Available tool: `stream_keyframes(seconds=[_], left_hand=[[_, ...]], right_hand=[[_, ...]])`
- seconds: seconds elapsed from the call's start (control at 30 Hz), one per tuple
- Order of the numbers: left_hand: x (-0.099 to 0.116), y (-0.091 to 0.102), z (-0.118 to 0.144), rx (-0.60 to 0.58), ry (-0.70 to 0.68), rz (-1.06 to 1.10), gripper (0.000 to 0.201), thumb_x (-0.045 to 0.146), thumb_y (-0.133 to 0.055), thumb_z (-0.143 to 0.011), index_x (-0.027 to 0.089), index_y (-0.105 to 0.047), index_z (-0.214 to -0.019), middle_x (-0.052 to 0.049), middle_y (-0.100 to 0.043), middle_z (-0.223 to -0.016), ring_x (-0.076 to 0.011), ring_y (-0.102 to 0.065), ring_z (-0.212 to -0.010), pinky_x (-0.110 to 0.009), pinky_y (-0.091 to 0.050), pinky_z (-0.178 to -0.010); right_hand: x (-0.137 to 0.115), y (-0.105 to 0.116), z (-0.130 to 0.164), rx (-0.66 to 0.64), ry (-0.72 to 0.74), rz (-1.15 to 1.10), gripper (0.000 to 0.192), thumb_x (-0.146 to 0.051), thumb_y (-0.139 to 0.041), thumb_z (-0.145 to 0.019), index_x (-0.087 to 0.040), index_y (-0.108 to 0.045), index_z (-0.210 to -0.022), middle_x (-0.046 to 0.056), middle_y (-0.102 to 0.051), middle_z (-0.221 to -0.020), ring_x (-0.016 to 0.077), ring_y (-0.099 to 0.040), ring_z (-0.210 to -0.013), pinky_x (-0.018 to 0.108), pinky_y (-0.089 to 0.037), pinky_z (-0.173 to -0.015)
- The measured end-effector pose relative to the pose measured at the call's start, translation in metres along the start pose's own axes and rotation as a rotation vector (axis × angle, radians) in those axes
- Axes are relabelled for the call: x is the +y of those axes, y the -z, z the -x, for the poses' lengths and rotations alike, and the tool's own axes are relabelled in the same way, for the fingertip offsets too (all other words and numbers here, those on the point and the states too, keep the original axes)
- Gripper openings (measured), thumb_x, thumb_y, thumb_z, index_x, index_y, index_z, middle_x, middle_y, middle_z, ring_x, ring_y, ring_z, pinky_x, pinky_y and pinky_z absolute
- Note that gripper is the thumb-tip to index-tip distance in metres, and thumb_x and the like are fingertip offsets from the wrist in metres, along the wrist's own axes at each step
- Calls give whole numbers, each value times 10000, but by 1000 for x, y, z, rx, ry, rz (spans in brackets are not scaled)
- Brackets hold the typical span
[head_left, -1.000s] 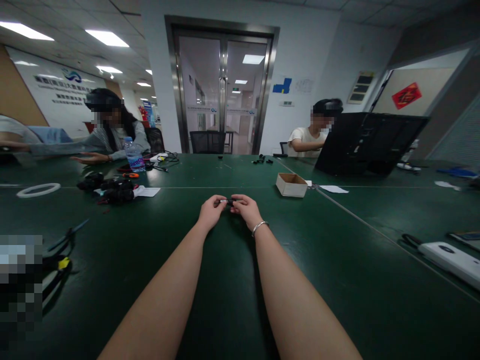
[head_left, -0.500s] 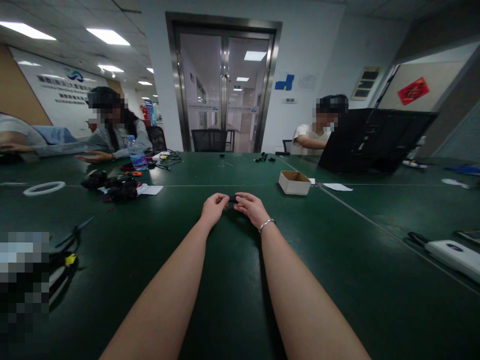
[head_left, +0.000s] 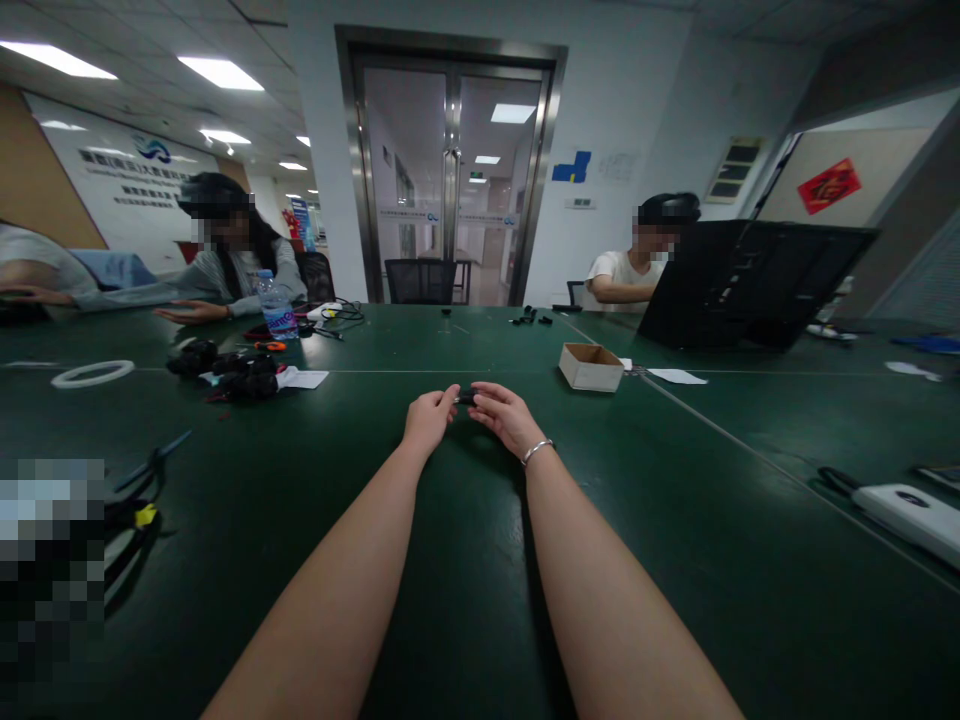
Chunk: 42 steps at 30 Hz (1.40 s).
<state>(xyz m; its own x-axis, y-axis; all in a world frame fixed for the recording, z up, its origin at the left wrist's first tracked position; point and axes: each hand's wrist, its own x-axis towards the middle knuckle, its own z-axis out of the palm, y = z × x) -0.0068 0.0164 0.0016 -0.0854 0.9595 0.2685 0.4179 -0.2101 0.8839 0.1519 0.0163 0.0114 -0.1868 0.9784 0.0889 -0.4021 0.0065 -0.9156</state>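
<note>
Both my hands hold a small dark object (head_left: 466,397) between them, just above the green table (head_left: 465,560). It is black and short, with a shiny metallic bit at its left end; its exact kind is too small to make out. My left hand (head_left: 429,418) pinches that left end between thumb and fingers. On the other side, my right hand (head_left: 504,412), with a silver bracelet (head_left: 536,452) at the wrist, grips the black body with bent fingers. Fingertips cover part of the object.
An open cardboard box (head_left: 591,368) stands right of my hands. Tangled black items (head_left: 232,370) and a water bottle (head_left: 277,305) are at left, a large black monitor (head_left: 750,285) at right. Small black pieces (head_left: 529,316) lie far back. Two people sit across the table.
A metallic bit now shows at the left end of the black object, between my hands. My hands have barely moved; the whole view has shifted slightly.
</note>
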Motion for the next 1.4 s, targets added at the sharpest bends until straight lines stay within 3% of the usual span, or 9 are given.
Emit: stream_keyframes(seconds=[0.2, 0.7, 0.8, 1.03, 1.13, 1.3, 1.4], left_hand=[[5, 3, 1, 18, 55, -68, 574, 657, -380, -838, 195, -498, -517, -9, -509, -512, -154, -451, -496, -272, -268, -518], [6, 3, -5, 22, 113, -65, 541, 612, -425, -838, 194, -520, -508, -21, -520, -529, -165, -461, -526, -279, -262, -533], [2, 1, -5, 24, 90, -45, 548, 628, -417, -832, 190, -509, -515, -11, -500, -522, -152, -439, -512, -276, -260, -526], [-6, -4, -5, 8, 0, 150, 411, 589, -547, -764, 183, -551, -700, 23, -516, -596, -126, -483, -563, -233, -350, -537], [-5, -5, -5, -28, 25, 216, 388, 565, -476, -827, 188, -566, -821, 23, -526, -583, -121, -484, -523, -229, -365, -522], [-4, -7, -6, 8, 33, 263, 207, 323, -544, -820, 187, -565, -975, 29, -533, -627, -112, -501, -564, -206, -360, -534], [-3, -8, -7, 0, 33, 269, 203, 318, -475, -863, 173, -577, -962, 19, -521, -624, -114, -487, -561, -212, -350, -529]], right_hand=[[0, 0, 1, -36, -18, -15, 235, -55, -716, -722, -164, -685, -928, 27, -677, -840, 126, -667, -694, 215, -585, -670], [-1, -1, 0, -39, -6, -21, 264, -18, -704, -694, -176, -699, -906, 29, -680, -915, 133, -675, -716, 244, -596, -714], [-1, -1, 0, -29, -19, -23, 244, -32, -706, -710, -163, -695, -916, 33, -687, -848, 131, -674, -691, 221, -590, -671], [-2, 0, -1, 58, -24, -14, 163, -59, -685, -769, -136, -688, -912, 38, -681, -718, 115, -651, -621, 188, -567, -595], [-2, -1, -1, 74, -33, -10, 162, -41, -670, -774, -135, -688, -904, 35, -683, -713, 112, -648, -613, 184, -564, -584], [-1, -2, -1, 71, -43, 2, 164, -37, -699, -751, -134, -690, -883, 25, -677, -685, 105, -640, -585, 174, -564, -564], [-1, -2, -1, 64, -37, -10, 162, -37, -699, -748, -129, -691, -881, 29, -678, -687, 108, -643, -584, 177, -567, -567]])
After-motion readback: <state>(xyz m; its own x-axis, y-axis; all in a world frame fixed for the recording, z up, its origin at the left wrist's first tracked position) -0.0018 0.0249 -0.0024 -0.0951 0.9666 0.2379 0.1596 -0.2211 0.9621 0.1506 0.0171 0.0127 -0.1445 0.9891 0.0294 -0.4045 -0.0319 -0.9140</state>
